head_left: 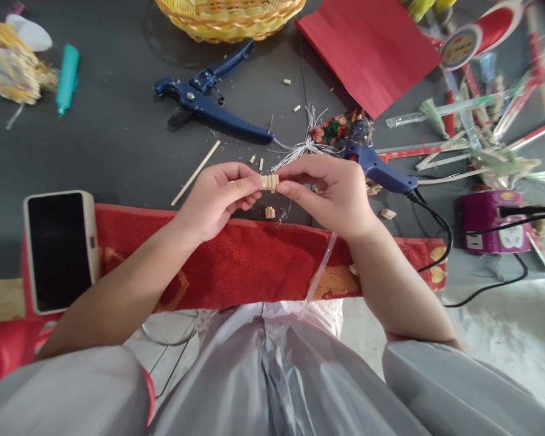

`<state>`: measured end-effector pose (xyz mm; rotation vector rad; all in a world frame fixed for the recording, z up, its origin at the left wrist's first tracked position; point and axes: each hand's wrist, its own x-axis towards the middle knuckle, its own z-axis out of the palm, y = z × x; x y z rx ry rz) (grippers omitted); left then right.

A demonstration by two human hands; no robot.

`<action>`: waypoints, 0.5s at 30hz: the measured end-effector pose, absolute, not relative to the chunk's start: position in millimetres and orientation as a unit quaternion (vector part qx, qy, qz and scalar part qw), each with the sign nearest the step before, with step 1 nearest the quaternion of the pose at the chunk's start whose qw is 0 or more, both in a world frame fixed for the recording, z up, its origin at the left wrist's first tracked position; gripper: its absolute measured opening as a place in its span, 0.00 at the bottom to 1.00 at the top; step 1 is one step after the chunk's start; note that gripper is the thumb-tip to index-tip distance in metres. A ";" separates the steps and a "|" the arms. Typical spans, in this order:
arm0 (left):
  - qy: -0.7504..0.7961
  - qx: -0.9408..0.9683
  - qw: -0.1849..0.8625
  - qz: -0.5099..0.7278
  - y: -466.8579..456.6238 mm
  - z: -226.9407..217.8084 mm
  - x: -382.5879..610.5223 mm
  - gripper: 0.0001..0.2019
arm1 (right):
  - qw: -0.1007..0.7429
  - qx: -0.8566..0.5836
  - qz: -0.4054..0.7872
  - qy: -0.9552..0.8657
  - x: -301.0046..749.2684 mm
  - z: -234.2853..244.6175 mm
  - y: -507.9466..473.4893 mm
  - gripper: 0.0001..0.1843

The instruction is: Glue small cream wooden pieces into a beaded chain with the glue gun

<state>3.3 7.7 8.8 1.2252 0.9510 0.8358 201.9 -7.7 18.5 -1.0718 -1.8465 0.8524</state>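
Observation:
Between both hands is a small row of short pale wooden sticks (270, 182), set side by side. My left hand (222, 197) pinches its left end with thumb and fingers. At the right end, the thumb and forefinger of my right hand (329, 191) close on it too. Just below lies a small bundle of similar pieces (269, 212). A few short cut pieces (260, 163) are scattered above the hands. One long thin stick (195, 173) rests to the left of my left hand. A blue glue gun (381, 168) lies behind my right hand.
Blue-handled cutters (218, 112) lie open at the back, below a yellow wicker basket (231, 21). Red paper (367, 48), a red spool (481, 33) and a purple box (495, 221) with black cables are on the right. A phone-like device (61, 251) rests left on a red cloth (254, 260).

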 end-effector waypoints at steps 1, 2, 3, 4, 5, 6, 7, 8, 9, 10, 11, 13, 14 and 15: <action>0.417 0.535 0.637 0.366 7.3 9.0 4.0 0.15 | 0.409 -0.432 0.352 -0.723 200.8 18.4 -8.0 0.14; 0.417 0.538 0.633 0.369 6.9 8.4 4.6 0.15 | 0.410 -0.439 0.364 -0.712 200.0 18.5 -8.4 0.14; 0.417 0.546 0.623 0.374 6.5 7.4 5.0 0.16 | 0.413 -0.446 0.374 -0.701 199.5 18.5 -8.7 0.15; 0.417 0.559 0.607 0.381 6.0 6.1 5.2 0.16 | 0.416 -0.453 0.380 -0.691 199.2 18.5 -9.0 0.15; 0.416 0.576 0.586 0.390 5.5 4.9 5.2 0.17 | 0.420 -0.459 0.384 -0.682 199.2 18.5 -9.2 0.14; 0.414 0.597 0.559 0.399 4.9 4.0 5.0 0.18 | 0.424 -0.460 0.386 -0.677 199.5 18.5 -9.3 0.14; 0.411 0.621 0.528 0.407 4.2 3.7 4.5 0.19 | 0.428 -0.458 0.386 -0.677 200.0 18.6 -9.4 0.13; 0.408 0.649 0.496 0.407 3.3 3.9 3.8 0.19 | 0.431 -0.453 0.381 -0.681 200.7 18.8 -9.4 0.13; 0.407 0.674 0.461 0.409 2.4 4.7 3.0 0.19 | 0.434 -0.443 0.373 -0.690 201.5 19.1 -9.3 0.12; 0.403 0.699 0.424 0.411 1.5 5.9 2.1 0.18 | 0.438 -0.431 0.358 -0.703 202.3 19.4 -9.1 0.11; 0.398 0.723 0.385 0.413 0.7 7.1 1.1 0.16 | 0.444 -0.415 0.339 -0.718 203.0 19.8 -8.9 0.11; 0.379 0.761 0.317 0.421 -0.6 8.9 -0.7 0.14 | 0.459 -0.383 0.294 -0.746 204.0 20.2 -8.6 0.10; 0.368 0.774 0.292 0.425 -1.1 9.1 -1.4 0.13 | 0.465 -0.371 0.275 -0.756 204.4 20.1 -8.6 0.10; 0.356 0.783 0.274 0.431 -1.4 8.9 -2.1 0.12 | 0.468 -0.363 0.259 -0.763 204.6 19.8 -8.6 0.11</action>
